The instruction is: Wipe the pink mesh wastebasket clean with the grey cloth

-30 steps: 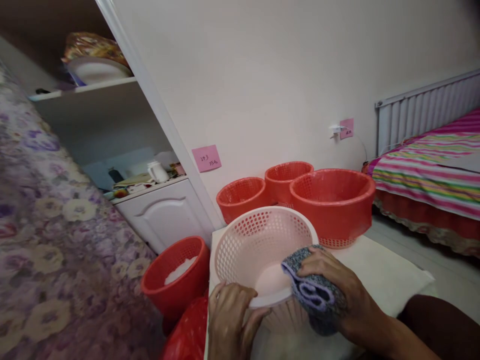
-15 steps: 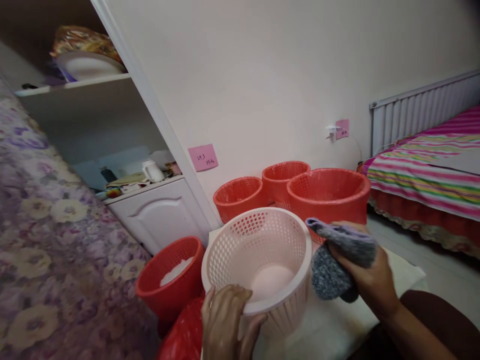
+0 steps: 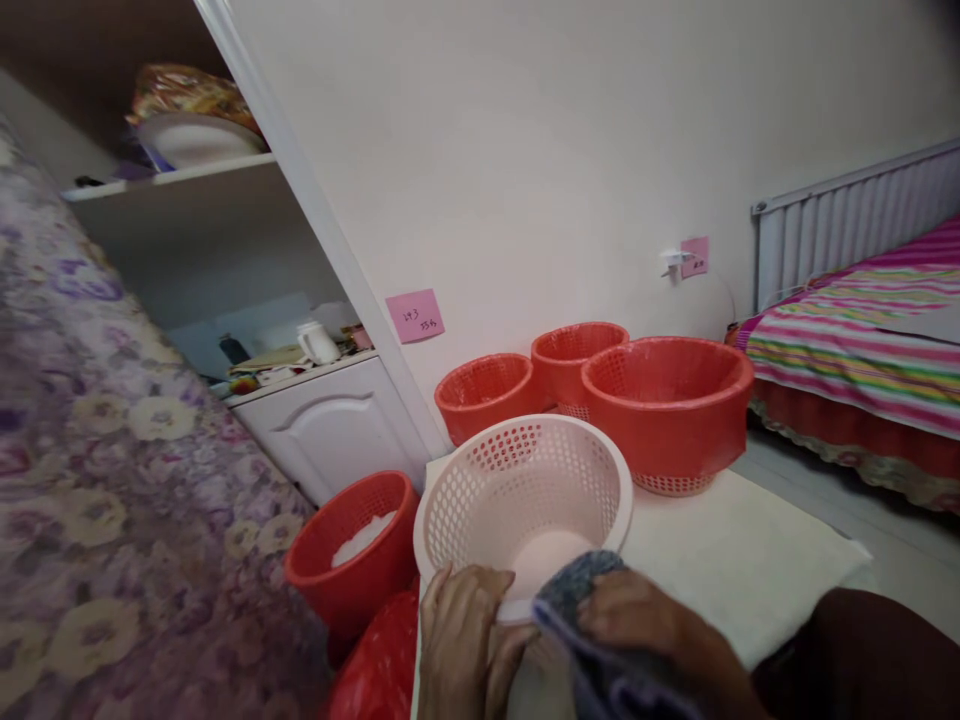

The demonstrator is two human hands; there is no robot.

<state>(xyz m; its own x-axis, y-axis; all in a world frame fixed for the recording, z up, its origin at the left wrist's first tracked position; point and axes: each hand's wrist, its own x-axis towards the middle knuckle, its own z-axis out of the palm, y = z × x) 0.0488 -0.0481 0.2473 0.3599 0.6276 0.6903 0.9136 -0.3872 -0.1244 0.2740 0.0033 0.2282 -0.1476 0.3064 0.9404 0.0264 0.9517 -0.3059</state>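
A pale pink perforated plastic basket (image 3: 487,480) stands tilted toward me on the cloth-covered table. My left hand (image 3: 461,635) grips its near rim, with the fingers over the edge and the thumb outside. In my right hand (image 3: 645,620) is a grey cloth (image 3: 577,585) with a lilac edge, bunched under the fingers. The cloth lies over the near right part of the rim, close to my left hand. Part of the cloth and the near outer wall of the basket are hidden behind my hands.
Behind the basket stand several red baskets, the nearest a large one (image 3: 667,420) at right. A red bin (image 3: 352,540) with white material inside is at left, above a red plastic bag (image 3: 382,660). The pale tablecloth (image 3: 750,550) extends right toward a bed (image 3: 847,350). A flowered curtain (image 3: 135,500) hangs left.
My right hand has brought the grey cloth from right of the basket leftward and down onto its near rim. My left hand keeps its hold. The view has shifted slightly.
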